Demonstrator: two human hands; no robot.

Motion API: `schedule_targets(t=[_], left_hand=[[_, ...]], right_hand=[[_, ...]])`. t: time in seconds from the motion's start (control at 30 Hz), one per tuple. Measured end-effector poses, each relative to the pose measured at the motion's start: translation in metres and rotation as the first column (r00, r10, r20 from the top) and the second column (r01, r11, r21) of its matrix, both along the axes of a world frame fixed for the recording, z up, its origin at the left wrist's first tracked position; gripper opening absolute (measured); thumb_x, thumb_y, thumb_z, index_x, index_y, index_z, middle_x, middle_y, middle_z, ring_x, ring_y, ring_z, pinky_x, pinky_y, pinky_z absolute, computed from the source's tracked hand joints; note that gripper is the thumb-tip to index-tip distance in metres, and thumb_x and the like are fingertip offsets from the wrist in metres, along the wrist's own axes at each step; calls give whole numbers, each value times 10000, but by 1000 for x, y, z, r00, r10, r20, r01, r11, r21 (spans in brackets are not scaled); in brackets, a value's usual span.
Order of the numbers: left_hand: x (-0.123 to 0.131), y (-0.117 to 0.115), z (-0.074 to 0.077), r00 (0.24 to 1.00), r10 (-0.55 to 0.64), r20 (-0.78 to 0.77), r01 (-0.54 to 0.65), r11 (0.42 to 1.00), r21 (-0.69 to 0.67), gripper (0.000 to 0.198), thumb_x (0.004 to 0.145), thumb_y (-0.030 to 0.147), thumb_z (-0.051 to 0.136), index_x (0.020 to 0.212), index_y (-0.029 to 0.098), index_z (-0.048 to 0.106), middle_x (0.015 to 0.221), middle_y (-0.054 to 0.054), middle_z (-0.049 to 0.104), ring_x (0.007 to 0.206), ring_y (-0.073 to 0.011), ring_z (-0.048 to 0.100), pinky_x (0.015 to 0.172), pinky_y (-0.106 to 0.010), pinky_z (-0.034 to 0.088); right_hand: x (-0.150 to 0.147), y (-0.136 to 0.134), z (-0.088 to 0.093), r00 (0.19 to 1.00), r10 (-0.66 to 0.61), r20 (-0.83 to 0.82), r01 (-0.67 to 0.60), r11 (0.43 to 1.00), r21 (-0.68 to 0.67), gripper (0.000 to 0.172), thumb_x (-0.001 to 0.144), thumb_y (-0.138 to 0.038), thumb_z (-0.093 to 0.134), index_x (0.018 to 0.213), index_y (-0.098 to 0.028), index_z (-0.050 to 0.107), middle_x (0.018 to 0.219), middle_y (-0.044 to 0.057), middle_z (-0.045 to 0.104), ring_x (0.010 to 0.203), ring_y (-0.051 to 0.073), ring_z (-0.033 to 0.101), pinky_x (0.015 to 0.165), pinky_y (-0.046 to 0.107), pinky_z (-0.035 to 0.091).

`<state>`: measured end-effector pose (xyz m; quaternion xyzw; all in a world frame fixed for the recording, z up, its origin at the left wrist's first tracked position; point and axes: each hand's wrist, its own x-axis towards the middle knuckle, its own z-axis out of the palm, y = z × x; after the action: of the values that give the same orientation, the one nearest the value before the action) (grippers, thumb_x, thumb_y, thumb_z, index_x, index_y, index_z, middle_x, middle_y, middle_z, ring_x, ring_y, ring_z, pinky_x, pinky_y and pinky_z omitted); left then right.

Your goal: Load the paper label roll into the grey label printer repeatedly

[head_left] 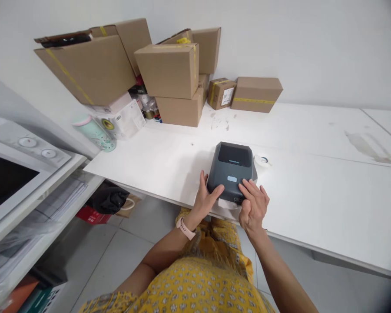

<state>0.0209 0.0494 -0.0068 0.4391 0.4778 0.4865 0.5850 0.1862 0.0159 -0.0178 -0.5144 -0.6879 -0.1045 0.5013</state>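
A dark grey label printer (230, 171) with a glossy black window and a pale button stands near the front edge of the white table. My left hand (206, 195) is on its left front corner, thumb on top and fingers along the side. My right hand (254, 204) rests its stretched fingers on the right front corner, with the thumb bent in front. White paper (228, 204) shows below the printer's front, between my hands. Just behind its right side is a small white roll (262, 161), partly hidden by the printer.
Cardboard boxes (169, 71) are stacked at the back left, with two smaller boxes (256, 94) by the wall. A mint tumbler (96, 134) stands near the table's left end. A microwave (22, 165) sits on a shelf at left. The white table (329, 195) stretches right.
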Motion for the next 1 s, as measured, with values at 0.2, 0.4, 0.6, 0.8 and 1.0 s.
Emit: schedule_targets(t=[0.2,0.4,0.6,0.8,1.0], left_hand=[[6,10,2,995,0,-103,3,1000,31,981,780,508,742,1557,222,216,1588,-132,335,1447,-321,351,1204,-459,294],[3,15,2,996,-20,-83,26,997,75,884,759,475,762,1493,218,340,1543,-131,400,1415,-315,388,1180,-457,324],[-25,-33,-1,987,96,-131,-107,991,-83,642,759,496,735,1287,197,526,1245,-113,604,1051,-215,604,873,-330,498],[-16,-50,22,962,-258,88,272,914,-300,456,769,605,651,812,152,690,822,-66,669,675,-139,583,601,-268,412],[10,-38,27,977,-188,95,209,925,-317,370,625,490,794,646,148,657,651,-27,636,630,-127,558,633,-272,389]], right_hand=[[3,10,-4,998,-20,-62,21,1000,14,423,960,-177,336,1190,-258,681,1204,50,721,1187,252,644,1063,518,374],[-1,16,-1,970,31,-240,-26,999,23,394,975,-236,351,1015,-231,743,1100,61,750,1133,263,658,998,509,431],[28,-20,18,692,-289,-661,218,957,-190,532,984,-388,259,1056,-142,726,1103,104,736,1097,273,664,984,513,492],[52,-58,-9,398,-452,-798,295,887,-356,424,898,-366,394,922,-122,740,924,101,744,883,236,693,933,480,522],[32,-79,-11,532,-484,-695,137,859,-493,505,940,-463,331,1003,-155,727,1053,97,734,1010,241,669,994,461,465]])
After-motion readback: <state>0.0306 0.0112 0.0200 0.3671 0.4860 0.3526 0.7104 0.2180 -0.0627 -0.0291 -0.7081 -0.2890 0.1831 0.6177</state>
